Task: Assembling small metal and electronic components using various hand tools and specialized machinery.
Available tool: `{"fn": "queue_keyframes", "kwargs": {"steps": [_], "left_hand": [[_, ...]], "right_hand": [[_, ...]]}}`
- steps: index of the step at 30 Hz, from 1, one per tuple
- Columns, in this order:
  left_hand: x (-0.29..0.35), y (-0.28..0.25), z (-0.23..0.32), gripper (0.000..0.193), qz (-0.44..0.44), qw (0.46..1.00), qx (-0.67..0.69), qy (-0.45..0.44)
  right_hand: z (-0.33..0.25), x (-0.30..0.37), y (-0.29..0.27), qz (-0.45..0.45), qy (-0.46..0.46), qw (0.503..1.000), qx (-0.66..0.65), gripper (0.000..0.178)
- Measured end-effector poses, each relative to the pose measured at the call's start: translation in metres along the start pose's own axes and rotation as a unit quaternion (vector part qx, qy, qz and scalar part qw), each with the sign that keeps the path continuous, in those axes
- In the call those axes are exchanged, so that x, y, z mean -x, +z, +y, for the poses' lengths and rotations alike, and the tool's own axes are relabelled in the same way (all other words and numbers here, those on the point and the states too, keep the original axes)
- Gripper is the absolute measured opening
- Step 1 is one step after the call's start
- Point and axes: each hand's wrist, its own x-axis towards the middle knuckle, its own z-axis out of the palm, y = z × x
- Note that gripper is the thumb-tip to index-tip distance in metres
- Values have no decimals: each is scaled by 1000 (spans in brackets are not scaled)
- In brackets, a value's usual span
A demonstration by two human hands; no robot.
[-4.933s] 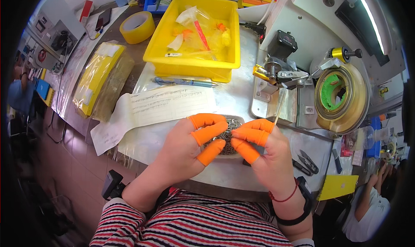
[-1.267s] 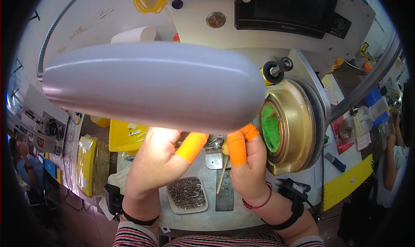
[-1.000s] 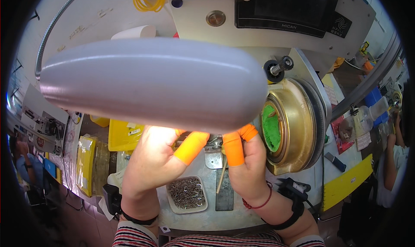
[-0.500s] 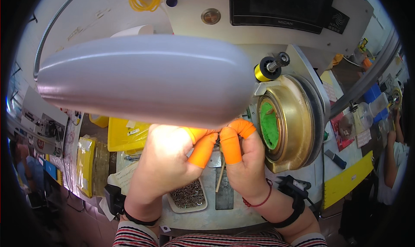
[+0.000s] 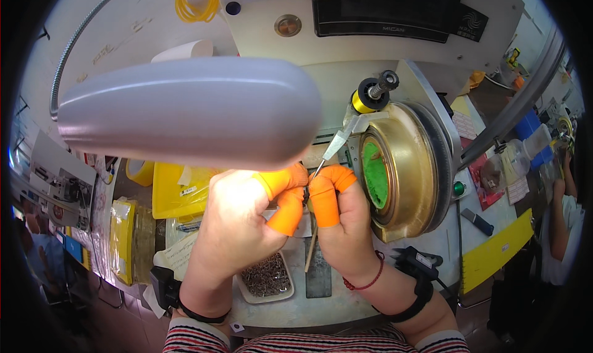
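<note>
My left hand (image 5: 238, 220) has orange finger cots on its thumb and forefinger, which are pinched together under the lamp. Close to its right, my right hand (image 5: 349, 229) also wears orange cots and is closed, thumb against forefinger. Whatever the fingertips hold is too small and covered to make out. A slim pointed metal rod with a pale, flat upper part (image 5: 335, 146) slants down to the right fingertips. Below the fingers lies a thin wooden stick (image 5: 311, 251), beside a flat dark grey bar (image 5: 319, 282). A white tray (image 5: 265, 300) of small metal pieces sits under my left wrist.
A grey lamp head (image 5: 191, 112) hangs over the hands. Right of them stands a brass-coloured wheel (image 5: 407, 168) with a green centre, a yellow thread spool (image 5: 364, 101) above it. A yellow tray (image 5: 170, 198) lies left. Another person's arm (image 5: 558, 220) shows far right.
The view has shifted slightly, so the lamp sits further left against the bench and the slanting metal rod has come into sight. Both hands stay pinched close together.
</note>
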Motion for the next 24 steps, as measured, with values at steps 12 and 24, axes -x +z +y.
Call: {"fn": "queue_keyframes", "kwargs": {"steps": [12, 24], "left_hand": [[1, 3, -1, 11, 23, 999, 34, -4], [23, -36, -8, 36, 118, 991, 33, -61]], "right_hand": [[15, -7, 2, -129, -68, 976, 164, 79], [3, 12, 0, -62, -85, 943, 316, 74]]}}
